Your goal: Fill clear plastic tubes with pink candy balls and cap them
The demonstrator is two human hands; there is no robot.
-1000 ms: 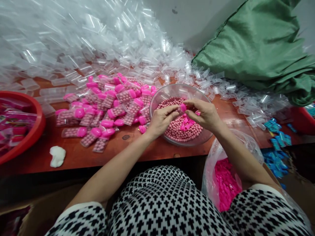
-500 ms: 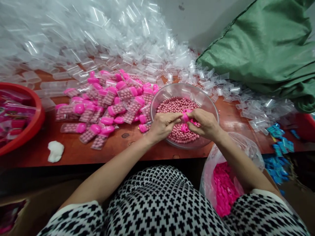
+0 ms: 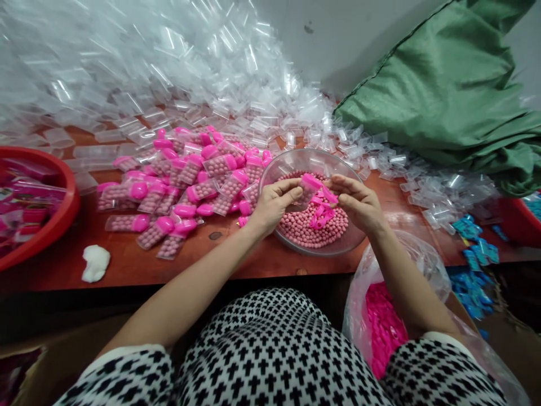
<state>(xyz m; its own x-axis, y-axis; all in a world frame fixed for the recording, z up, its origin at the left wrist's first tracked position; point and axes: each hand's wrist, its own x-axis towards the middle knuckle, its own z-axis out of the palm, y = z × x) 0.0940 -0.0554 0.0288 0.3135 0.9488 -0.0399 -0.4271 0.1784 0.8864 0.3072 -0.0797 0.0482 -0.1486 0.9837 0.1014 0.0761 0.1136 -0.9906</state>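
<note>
Watching this feed from afar, I see the left hand (image 3: pixel 274 204) clamped by thumb and fingertips on a small clear container (image 3: pixel 305 195) packed with pink beads. It is held tilted above the clear bowl (image 3: pixel 296 160), with its pink cap (image 3: pixel 311 181) at the raised end. The right hand (image 3: pixel 359 204) hovers just beside it, fingers curled and nearly together next to a pink piece. I cannot tell whether they actually grip that piece or only touch it. My main worry is the cap: from this angle I cannot judge whether it is fully seated, and if it is not, a tilt or squeeze could shed beads. Over the bowl they would merely fall back among the loose beads (image 3: pixel 308 232) and the spare caps (image 3: pixel 321 214). Over the wooden table (image 3: pixel 253 265), I think they would roll to the near edge and drop toward the lap. Some might even land in the open bag of pink caps (image 3: pixel 386 330) below. The grip also looks thin on smooth plastic, so the container could slip out. The left forearm lies near the heap of filled containers (image 3: pixel 198 186), and a careless sweep might scatter them into the empty clear ones (image 3: pixel 177 84) behind.
</note>
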